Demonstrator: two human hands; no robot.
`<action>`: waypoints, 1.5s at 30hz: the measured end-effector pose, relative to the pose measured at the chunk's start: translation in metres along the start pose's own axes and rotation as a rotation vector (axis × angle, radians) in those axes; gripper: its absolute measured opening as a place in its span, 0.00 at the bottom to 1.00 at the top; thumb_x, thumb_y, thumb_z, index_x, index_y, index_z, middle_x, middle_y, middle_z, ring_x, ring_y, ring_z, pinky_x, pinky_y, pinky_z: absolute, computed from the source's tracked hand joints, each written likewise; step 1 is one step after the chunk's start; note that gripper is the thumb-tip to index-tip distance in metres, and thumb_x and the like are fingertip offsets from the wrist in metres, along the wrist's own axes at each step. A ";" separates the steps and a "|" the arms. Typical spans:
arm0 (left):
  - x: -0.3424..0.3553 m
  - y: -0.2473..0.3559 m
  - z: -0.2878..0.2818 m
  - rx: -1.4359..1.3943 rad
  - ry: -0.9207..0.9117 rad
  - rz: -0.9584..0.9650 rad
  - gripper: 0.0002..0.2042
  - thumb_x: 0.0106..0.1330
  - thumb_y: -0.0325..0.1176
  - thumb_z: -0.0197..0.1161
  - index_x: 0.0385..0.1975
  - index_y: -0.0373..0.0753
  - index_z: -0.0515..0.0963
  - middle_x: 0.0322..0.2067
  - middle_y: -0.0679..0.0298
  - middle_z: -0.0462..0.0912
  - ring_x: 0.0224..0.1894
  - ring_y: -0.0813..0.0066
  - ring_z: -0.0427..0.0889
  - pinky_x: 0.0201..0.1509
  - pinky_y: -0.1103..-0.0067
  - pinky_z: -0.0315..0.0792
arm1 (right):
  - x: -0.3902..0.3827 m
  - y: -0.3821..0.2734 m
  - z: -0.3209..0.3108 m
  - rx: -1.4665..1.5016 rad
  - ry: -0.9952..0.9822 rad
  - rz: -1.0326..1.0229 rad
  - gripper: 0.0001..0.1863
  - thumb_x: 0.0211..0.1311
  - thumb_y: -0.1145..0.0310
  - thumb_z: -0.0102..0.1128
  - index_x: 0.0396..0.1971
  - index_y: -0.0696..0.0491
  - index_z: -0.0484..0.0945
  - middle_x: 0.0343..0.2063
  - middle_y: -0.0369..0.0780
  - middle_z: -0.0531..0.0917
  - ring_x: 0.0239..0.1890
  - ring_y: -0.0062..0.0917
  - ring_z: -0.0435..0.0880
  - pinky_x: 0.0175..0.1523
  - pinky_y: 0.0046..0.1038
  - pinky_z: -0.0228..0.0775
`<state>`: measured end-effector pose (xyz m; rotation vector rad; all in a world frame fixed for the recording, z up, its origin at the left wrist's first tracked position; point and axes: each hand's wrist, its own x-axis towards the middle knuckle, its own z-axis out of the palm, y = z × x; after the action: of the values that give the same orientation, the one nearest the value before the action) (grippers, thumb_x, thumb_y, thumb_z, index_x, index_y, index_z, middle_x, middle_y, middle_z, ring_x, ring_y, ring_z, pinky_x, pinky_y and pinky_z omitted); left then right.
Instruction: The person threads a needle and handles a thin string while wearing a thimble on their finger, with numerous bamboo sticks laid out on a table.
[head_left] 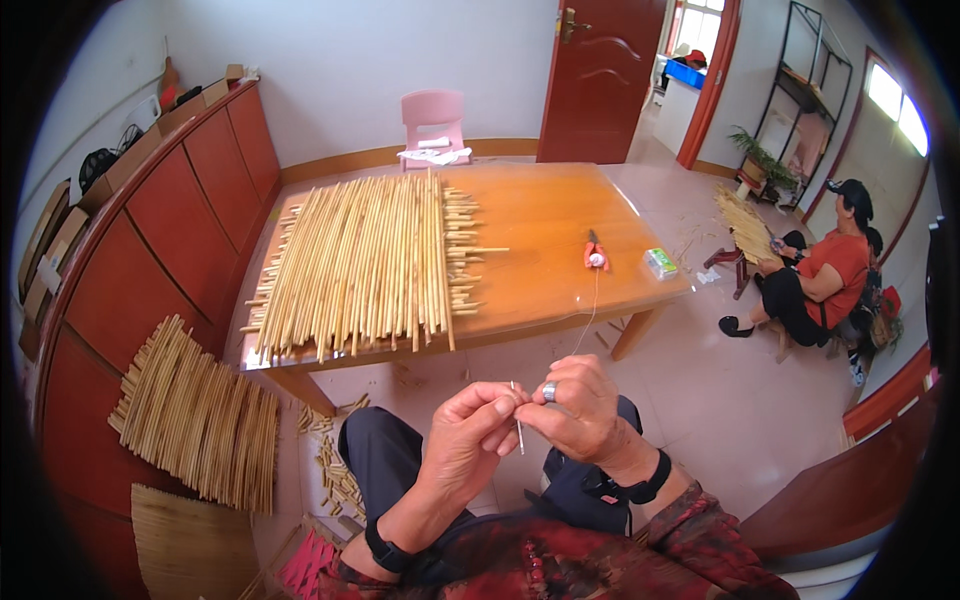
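My left hand [468,432] and my right hand [582,412] meet above my lap, just off the table's near edge. Pinched in my left fingertips is a thin whitish rod [521,438], upright; its exact kind is too small to tell. The right fingertips press together against it, closed on a thin thread [594,310]. That thread runs up to a small pale spool [597,261] on the table, beside red-handled pliers [592,243]. A ring shows on my right hand, and both wrists wear black bands.
The orange wooden table [540,200] bears a mat of straight tan stalks [360,265] and a small green-white box [660,263]. More stalk bundles [200,420] lean by red cabinets [130,250] at left. A pink chair [433,120] stands behind; a seated person [835,265] works at right.
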<state>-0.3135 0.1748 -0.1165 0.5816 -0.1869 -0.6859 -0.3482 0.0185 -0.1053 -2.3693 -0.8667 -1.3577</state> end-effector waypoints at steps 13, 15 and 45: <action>-0.011 -0.003 -0.008 0.759 0.005 0.496 0.04 0.55 0.18 0.56 0.28 0.32 0.74 0.31 0.64 0.70 0.27 0.81 0.72 0.31 0.86 0.68 | -0.022 -0.037 0.006 1.097 0.091 0.986 0.06 0.53 0.83 0.53 0.31 0.59 0.70 0.32 0.38 0.76 0.38 0.21 0.77 0.45 0.22 0.69; -0.013 -0.004 -0.009 0.787 0.050 0.515 0.04 0.55 0.18 0.56 0.28 0.32 0.74 0.30 0.64 0.71 0.27 0.81 0.72 0.31 0.86 0.68 | -0.024 -0.039 0.009 1.128 0.071 1.048 0.05 0.55 0.82 0.52 0.32 0.59 0.69 0.32 0.37 0.76 0.39 0.20 0.76 0.46 0.21 0.68; -0.003 -0.002 -0.032 0.975 0.270 0.599 0.03 0.56 0.17 0.54 0.27 0.32 0.72 0.28 0.66 0.68 0.27 0.86 0.70 0.29 0.90 0.67 | -0.026 -0.038 0.043 1.366 -0.063 1.288 0.08 0.59 0.76 0.51 0.37 0.62 0.69 0.34 0.41 0.78 0.39 0.22 0.77 0.47 0.23 0.68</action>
<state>-0.3063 0.1897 -0.1442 1.4635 -0.4248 0.1212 -0.3522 0.0606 -0.1518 -1.2400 -0.0063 -0.0060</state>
